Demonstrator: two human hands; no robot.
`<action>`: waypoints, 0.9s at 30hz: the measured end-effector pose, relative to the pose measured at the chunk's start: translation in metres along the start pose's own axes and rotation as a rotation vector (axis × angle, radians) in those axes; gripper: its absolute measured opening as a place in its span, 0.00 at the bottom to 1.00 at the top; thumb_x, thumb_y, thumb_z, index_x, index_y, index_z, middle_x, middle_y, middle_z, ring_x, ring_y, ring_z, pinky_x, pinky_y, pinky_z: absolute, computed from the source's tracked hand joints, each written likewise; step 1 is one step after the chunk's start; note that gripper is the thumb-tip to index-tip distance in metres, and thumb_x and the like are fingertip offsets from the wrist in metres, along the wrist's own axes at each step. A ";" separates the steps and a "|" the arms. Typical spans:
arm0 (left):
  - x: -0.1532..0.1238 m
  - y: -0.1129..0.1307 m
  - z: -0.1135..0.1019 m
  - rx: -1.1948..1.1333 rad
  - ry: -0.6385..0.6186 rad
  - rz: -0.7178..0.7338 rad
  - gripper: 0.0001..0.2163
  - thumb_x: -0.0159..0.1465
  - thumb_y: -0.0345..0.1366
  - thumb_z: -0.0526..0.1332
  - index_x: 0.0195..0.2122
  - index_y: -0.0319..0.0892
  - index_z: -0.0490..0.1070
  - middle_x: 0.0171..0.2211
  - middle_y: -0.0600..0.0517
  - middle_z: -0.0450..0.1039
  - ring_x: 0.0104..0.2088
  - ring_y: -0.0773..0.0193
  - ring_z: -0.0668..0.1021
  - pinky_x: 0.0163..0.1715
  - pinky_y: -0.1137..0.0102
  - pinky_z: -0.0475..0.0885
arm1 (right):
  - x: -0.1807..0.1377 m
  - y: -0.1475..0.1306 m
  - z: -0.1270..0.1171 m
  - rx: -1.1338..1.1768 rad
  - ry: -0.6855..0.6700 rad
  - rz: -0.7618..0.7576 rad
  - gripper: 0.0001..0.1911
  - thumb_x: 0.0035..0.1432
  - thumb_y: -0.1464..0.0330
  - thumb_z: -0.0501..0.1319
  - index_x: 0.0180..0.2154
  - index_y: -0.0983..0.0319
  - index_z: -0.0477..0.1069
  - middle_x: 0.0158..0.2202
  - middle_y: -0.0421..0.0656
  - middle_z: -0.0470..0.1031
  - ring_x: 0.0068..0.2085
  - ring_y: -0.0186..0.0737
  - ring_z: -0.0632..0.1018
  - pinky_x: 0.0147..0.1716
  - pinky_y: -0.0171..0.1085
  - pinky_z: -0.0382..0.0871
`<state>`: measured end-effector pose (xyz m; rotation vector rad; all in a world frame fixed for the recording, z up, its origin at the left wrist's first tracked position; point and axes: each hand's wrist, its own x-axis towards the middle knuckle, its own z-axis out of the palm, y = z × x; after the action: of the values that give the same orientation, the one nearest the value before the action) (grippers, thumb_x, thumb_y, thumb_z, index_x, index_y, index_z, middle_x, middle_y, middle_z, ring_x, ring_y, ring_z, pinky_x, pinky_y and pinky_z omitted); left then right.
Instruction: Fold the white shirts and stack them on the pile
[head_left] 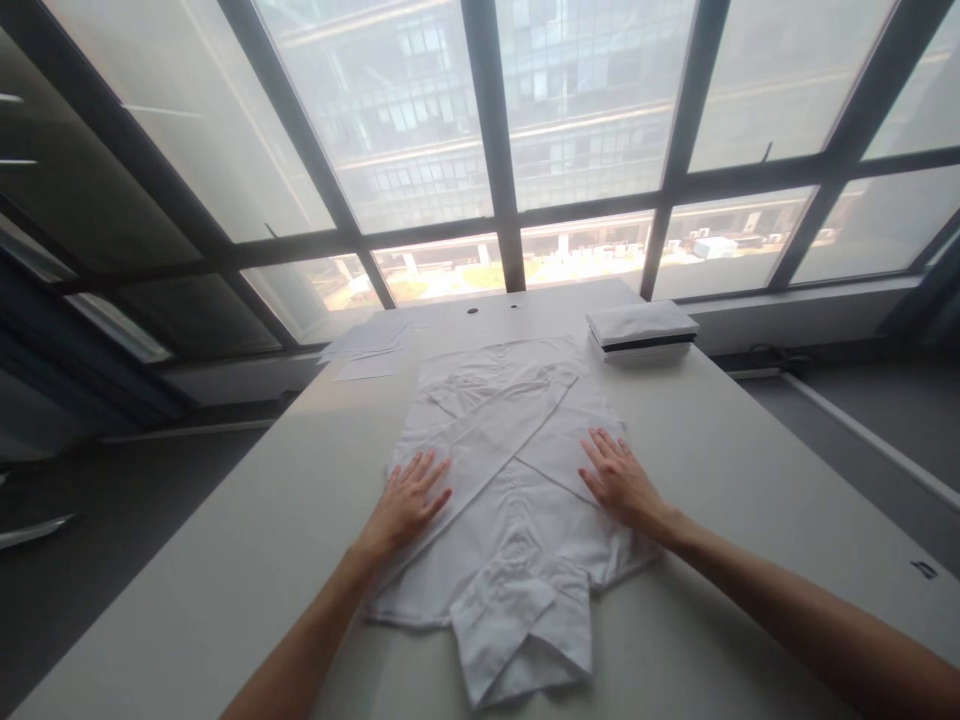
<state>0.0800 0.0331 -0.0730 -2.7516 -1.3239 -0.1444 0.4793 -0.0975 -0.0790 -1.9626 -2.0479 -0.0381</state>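
A white garment that looks like a shirt (pixel 480 520) lies spread flat on the white table, its sleeves laid crosswise over the body. Its narrower end, which looks like a collar or hood (pixel 517 630), points toward me. My left hand (pixel 409 500) rests flat on the left side of the cloth with fingers spread. On the right side, my right hand (pixel 619 480) also lies flat, fingers apart, near the garment's edge. Neither hand grips anything.
The white table (pixel 300 540) stretches to the windows (pixel 585 90). At the back right sits a stack of folded cloth (pixel 641 330), mostly white with one dark layer. Sheets of paper (pixel 367 345) lie at the back left. A small dark mark (pixel 924 569) shows near the right edge.
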 end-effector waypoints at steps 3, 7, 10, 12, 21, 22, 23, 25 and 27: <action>0.009 -0.003 0.002 -0.019 0.000 -0.030 0.27 0.72 0.52 0.47 0.69 0.47 0.59 0.71 0.44 0.53 0.70 0.46 0.57 0.65 0.45 0.57 | 0.023 -0.002 0.010 -0.008 0.005 0.121 0.31 0.69 0.62 0.50 0.67 0.73 0.56 0.71 0.61 0.50 0.72 0.56 0.52 0.68 0.53 0.47; 0.010 -0.003 0.012 -0.021 0.008 -0.043 0.27 0.72 0.52 0.48 0.70 0.49 0.58 0.71 0.44 0.51 0.70 0.44 0.56 0.64 0.43 0.56 | 0.033 0.002 0.026 -0.032 -0.035 0.178 0.34 0.68 0.58 0.51 0.68 0.72 0.55 0.71 0.63 0.50 0.71 0.60 0.51 0.68 0.55 0.43; 0.006 0.000 0.016 -0.019 0.018 -0.068 0.27 0.72 0.51 0.49 0.70 0.50 0.57 0.71 0.45 0.50 0.70 0.44 0.56 0.65 0.44 0.55 | 0.033 0.010 0.035 -0.052 -0.017 0.157 0.35 0.68 0.56 0.51 0.68 0.69 0.56 0.71 0.61 0.51 0.71 0.61 0.52 0.68 0.54 0.43; 0.008 0.003 0.017 -0.023 0.024 -0.099 0.27 0.72 0.51 0.50 0.70 0.50 0.57 0.71 0.45 0.50 0.70 0.45 0.56 0.65 0.44 0.55 | 0.038 0.017 0.037 -0.059 -0.007 0.135 0.35 0.68 0.55 0.51 0.68 0.68 0.56 0.71 0.60 0.50 0.71 0.60 0.52 0.68 0.54 0.43; 0.040 0.016 0.010 -0.075 0.081 -0.233 0.25 0.72 0.48 0.52 0.67 0.47 0.62 0.69 0.45 0.56 0.69 0.49 0.58 0.67 0.46 0.52 | 0.094 0.041 0.037 -0.127 -0.021 0.056 0.33 0.68 0.56 0.50 0.67 0.68 0.59 0.69 0.60 0.56 0.69 0.57 0.57 0.67 0.52 0.48; 0.039 0.015 0.009 -0.071 0.115 -0.251 0.24 0.72 0.46 0.51 0.67 0.45 0.63 0.69 0.44 0.58 0.69 0.49 0.59 0.67 0.45 0.50 | 0.095 0.043 0.039 -0.130 -0.016 0.051 0.33 0.68 0.56 0.50 0.67 0.68 0.58 0.69 0.60 0.56 0.69 0.57 0.57 0.67 0.52 0.48; 0.038 0.012 0.008 -0.063 0.154 -0.272 0.23 0.72 0.44 0.51 0.66 0.44 0.64 0.68 0.43 0.60 0.69 0.50 0.60 0.68 0.45 0.48 | 0.095 0.044 0.041 -0.132 -0.010 0.048 0.33 0.68 0.56 0.49 0.67 0.68 0.59 0.69 0.60 0.56 0.69 0.57 0.57 0.67 0.53 0.48; 0.032 0.002 0.005 -0.057 0.214 -0.339 0.22 0.72 0.40 0.50 0.64 0.43 0.65 0.66 0.43 0.63 0.68 0.52 0.62 0.68 0.44 0.43 | 0.094 0.047 0.045 -0.134 0.000 0.041 0.33 0.68 0.56 0.49 0.67 0.68 0.59 0.69 0.60 0.57 0.69 0.57 0.57 0.66 0.53 0.49; 0.023 -0.014 0.001 -0.083 0.232 -0.464 0.20 0.72 0.37 0.49 0.62 0.43 0.68 0.64 0.44 0.66 0.67 0.52 0.64 0.68 0.43 0.44 | 0.093 0.049 0.048 -0.136 0.010 0.035 0.33 0.68 0.55 0.49 0.67 0.68 0.59 0.69 0.59 0.57 0.69 0.57 0.57 0.66 0.53 0.49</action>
<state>0.0834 0.0603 -0.0707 -2.3419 -1.8891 -0.5387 0.5159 0.0067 -0.1120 -2.0735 -2.0529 -0.1832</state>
